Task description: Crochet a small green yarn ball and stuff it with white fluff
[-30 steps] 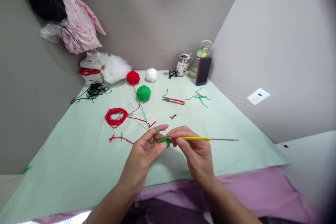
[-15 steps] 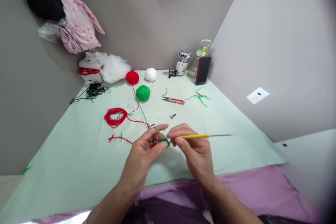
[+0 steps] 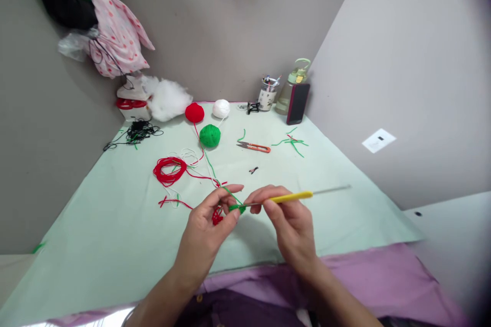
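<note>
My left hand (image 3: pixel 210 222) is closed on a small crochet piece (image 3: pixel 217 215), red with a green edge, pinched between thumb and fingers. Over its raised index finger runs a green strand that leads back to the green yarn ball (image 3: pixel 209 136). In my right hand (image 3: pixel 286 217) is a crochet hook (image 3: pixel 292 197) with a yellow grip, held like a pencil. The hook's working tip meets the green stitches at my left fingertips; the exact loop is too small to make out. Its other metal end points right.
Behind my hands lie a red yarn coil (image 3: pixel 169 170), orange thread snips (image 3: pixel 253 147), yarn scraps (image 3: pixel 293 140) and a small dark clip (image 3: pixel 253 170). Farther back are a red ball (image 3: pixel 194 112), a white ball (image 3: pixel 221 109), white stuffing (image 3: pixel 169 100), a pen cup (image 3: pixel 267 96), a bottle (image 3: pixel 286 93) and a phone (image 3: pixel 298 104).
My right hand has shifted slightly right and the hook has tilted, its far end higher. More of the red part now shows beside my left fingers.
</note>
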Tool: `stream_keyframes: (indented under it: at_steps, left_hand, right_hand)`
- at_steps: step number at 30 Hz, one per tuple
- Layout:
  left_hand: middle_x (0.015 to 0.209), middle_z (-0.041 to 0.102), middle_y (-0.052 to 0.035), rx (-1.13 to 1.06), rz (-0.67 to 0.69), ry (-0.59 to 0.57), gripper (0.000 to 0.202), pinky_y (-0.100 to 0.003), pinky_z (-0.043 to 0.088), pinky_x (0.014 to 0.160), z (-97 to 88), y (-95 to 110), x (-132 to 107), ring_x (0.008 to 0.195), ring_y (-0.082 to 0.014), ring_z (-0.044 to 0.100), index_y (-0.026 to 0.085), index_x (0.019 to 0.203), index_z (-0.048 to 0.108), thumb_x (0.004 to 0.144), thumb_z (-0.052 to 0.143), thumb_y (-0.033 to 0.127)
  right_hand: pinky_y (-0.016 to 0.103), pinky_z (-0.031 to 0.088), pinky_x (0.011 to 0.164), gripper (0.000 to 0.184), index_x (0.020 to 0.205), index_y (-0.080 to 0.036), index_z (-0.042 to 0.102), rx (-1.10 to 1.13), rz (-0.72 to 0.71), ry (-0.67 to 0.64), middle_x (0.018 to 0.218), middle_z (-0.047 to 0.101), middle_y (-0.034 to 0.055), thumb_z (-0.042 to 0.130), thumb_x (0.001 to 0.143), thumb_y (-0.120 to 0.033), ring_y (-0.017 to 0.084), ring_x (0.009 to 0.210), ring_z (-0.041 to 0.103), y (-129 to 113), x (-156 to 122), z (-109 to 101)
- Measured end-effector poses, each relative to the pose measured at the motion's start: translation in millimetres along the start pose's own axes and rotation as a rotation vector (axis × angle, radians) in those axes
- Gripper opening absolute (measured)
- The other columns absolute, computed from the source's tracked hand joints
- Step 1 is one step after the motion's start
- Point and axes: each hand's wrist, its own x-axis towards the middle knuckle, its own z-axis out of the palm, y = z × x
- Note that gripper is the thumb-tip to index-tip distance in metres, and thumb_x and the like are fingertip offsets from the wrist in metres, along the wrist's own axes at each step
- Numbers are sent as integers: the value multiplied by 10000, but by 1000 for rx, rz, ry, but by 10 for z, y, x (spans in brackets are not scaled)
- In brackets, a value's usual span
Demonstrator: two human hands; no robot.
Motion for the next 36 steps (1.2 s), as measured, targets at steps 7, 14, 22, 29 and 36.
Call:
stream_keyframes:
  at_steps: [7, 14, 22, 29, 36]
  left_hand:
    - [856, 616, 18, -177, -81, 73, 492, -235, 424, 775, 91, -63, 18, 787, -126, 510, 276, 1242, 734, 769, 861, 317]
    - [762, 573, 24, -499, -267, -68, 495, -216, 417, 749, 26, 16, 72, 707, -90, 485, 244, 1215, 772, 740, 889, 318]
    - [864, 648, 20, -361, -144, -9, 425, -224, 439, 856, 109, -21, 17, 845, -110, 566, 294, 1203, 776, 789, 867, 314]
    - [749, 611, 8, -564, -320, -85, 426, -254, 462, 843, 15, -12, 116, 720, -99, 538, 181, 1147, 806, 745, 874, 307]
    - [908, 683, -16, -215, -115, -65, 341, -274, 440, 860, 37, -4, 51, 909, -169, 579, 290, 1140, 807, 800, 833, 303]
  right_hand:
    - [326, 597, 741, 304, 1211, -198, 714, -592, -510, -63, 1017, 738, 121, 570, 975, -72, 216, 913, 701, 51, -97, 54]
    - [308, 561, 664, 213, 1033, -250, 758, 69, -22, 107, 878, 701, 38, 567, 1017, -158, 158, 728, 655, -7, -24, 23]
    - [330, 578, 782, 289, 1137, -246, 754, -162, -169, 28, 994, 739, 74, 607, 970, -61, 195, 926, 700, 76, -68, 80]
    - [306, 554, 701, 224, 1050, -237, 766, -89, -101, 118, 915, 733, 56, 594, 990, -107, 170, 790, 665, 57, -44, 2]
    - [307, 538, 721, 145, 949, -231, 800, 176, 122, 42, 890, 749, 55, 666, 980, -274, 183, 829, 668, 88, 41, 34]
